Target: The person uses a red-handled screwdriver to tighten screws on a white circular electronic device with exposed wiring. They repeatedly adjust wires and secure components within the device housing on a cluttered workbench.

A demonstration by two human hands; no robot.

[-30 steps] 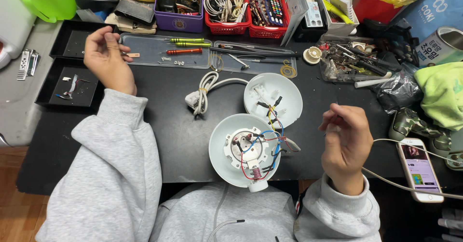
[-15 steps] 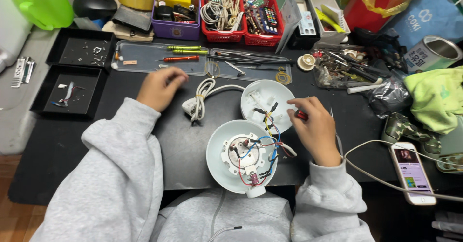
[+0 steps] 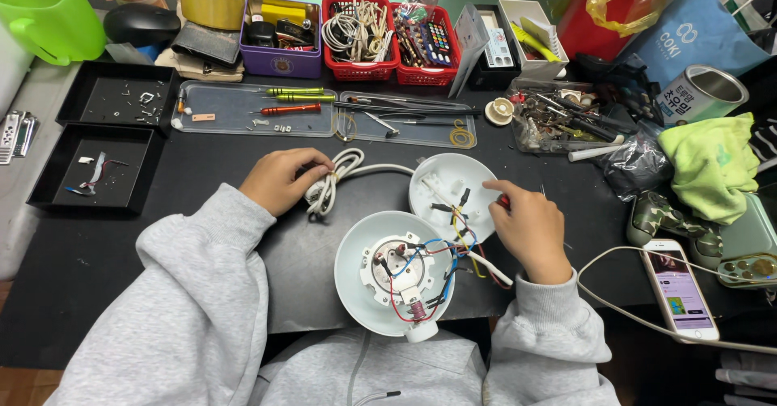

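Lit phone screen [image 3: 678, 286] far right; labelled tin [image 3: 698, 96] behind

One cam only, on your head, looking steeply down and fwd at the black desk [image 3: 202, 179]. Close range: your grey sleeves fill the bottom edge, left hand [image 3: 283, 181] and right hand [image 3: 530, 228] sit mid-frame. Far edge of view reaches the red baskets [image 3: 360, 66] at the desk's back. No 2nd view, so no shared area.
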